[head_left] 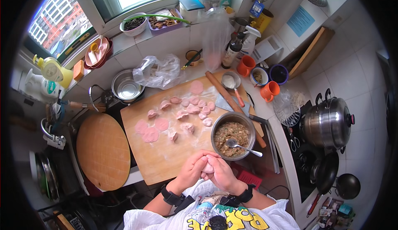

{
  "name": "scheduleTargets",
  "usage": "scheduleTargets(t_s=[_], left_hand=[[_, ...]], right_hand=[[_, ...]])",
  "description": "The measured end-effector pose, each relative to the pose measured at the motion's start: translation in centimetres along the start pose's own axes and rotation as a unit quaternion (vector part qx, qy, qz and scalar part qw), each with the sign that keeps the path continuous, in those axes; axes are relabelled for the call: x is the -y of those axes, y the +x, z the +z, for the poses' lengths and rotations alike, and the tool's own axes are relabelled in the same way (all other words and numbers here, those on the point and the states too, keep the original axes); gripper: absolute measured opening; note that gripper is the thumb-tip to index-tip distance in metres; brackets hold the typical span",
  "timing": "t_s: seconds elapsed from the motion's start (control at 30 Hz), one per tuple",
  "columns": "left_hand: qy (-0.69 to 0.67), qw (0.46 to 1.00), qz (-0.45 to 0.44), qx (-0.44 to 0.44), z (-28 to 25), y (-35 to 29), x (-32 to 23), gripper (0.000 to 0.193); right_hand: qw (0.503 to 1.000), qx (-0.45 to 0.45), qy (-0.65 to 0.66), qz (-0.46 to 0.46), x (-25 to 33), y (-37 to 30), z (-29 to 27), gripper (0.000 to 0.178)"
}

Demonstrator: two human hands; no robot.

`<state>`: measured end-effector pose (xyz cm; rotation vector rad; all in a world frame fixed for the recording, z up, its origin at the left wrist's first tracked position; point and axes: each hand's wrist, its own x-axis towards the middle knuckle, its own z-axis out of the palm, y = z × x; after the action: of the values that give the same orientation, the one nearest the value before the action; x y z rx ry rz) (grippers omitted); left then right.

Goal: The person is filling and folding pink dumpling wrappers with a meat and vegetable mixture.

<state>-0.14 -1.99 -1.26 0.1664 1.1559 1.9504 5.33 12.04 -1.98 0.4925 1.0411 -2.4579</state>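
Ahead of both hands and off to their left spreads a large rectangular wooden board (pixel 161 162), dusted with flour. Well to the left of the left hand lies a round wooden board (pixel 103 151), and well to the right of the right hand stands a lidded steel pot (pixel 326 124). Close ahead of the right hand sits a steel bowl (pixel 214 126) of minced filling (pixel 224 133). Farther ahead, beyond the bowl, are a rolling pin (pixel 222 91) and a cleaver (pixel 258 119) with a dark handle.

The left hand (pixel 192 167) and right hand (pixel 222 172) meet near the board's near edge, both curled and partly closed, fingers pressed together. A metal spoon (pixel 245 148) rests in the filling, its handle reaching over the rim ahead and right of the right hand. Flat pink wrappers (pixel 161 124) lie ahead and left of the hands, with folded pink dumplings (pixel 181 114) nearer to straight ahead. Between the two hands is a pink piece of dough (pixel 208 168), mostly covered, so its shape is unclear. Small dough lumps (pixel 207 122) lie directly ahead, beside the bowl
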Motion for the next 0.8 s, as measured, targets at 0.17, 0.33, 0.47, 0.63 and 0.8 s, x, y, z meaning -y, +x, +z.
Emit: scheduleTargets(t_s=[0.17,0.33,0.47,0.63,0.8], left_hand=[[0.083,0.993,0.079,-0.039,-0.7,0.5,2.8,0.030],[0.102,0.988,0.107,-0.036,-1.2,0.4,3.8,0.030],[0.153,0.974,0.163,-0.023,-2.1,0.2,4.3,0.031],[0.142,0.972,0.180,-0.042,-3.2,-0.1,4.0,0.033],[0.061,0.994,0.086,-0.035,-4.7,-0.3,2.5,0.053]], right_hand=[[0.989,-0.135,0.052,-0.003,0.2,0.5,2.5,0.035],[0.997,-0.060,-0.014,-0.049,-3.3,0.9,-1.4,0.028],[0.996,-0.079,-0.029,-0.033,-2.7,0.8,0.7,0.024],[0.991,-0.088,-0.095,-0.046,-2.9,2.3,0.9,0.024],[1.000,-0.007,-0.010,-0.009,-1.4,4.6,0.9,0.046]])
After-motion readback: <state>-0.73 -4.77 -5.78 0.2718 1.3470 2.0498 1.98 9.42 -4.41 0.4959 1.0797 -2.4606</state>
